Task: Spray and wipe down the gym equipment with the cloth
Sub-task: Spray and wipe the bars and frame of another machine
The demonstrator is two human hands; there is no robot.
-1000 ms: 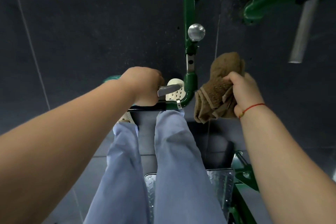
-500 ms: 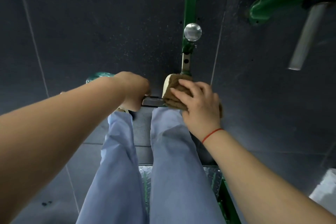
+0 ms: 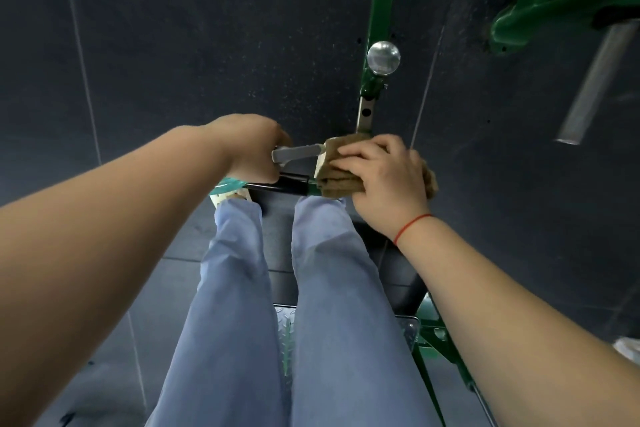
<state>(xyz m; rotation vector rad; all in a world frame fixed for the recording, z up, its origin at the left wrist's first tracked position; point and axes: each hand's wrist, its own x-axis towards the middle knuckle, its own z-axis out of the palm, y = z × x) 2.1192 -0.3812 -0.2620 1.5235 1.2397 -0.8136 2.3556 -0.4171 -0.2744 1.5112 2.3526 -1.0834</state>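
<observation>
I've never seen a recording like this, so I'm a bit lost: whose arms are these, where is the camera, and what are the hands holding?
There is no robot here. A person wears one camera on the head, looking forward and down, so you see their own arms and their legs in light blue trousers. Beneath is a dark floor, and on it stands a green gym machine with a silver knob. The right hand, with a red string at the wrist, holds a folded brown cloth against the machine's near end. The left hand grips what looks like a spray bottle, mostly hidden in the fist. A black bar runs just beneath that hand.
</observation>
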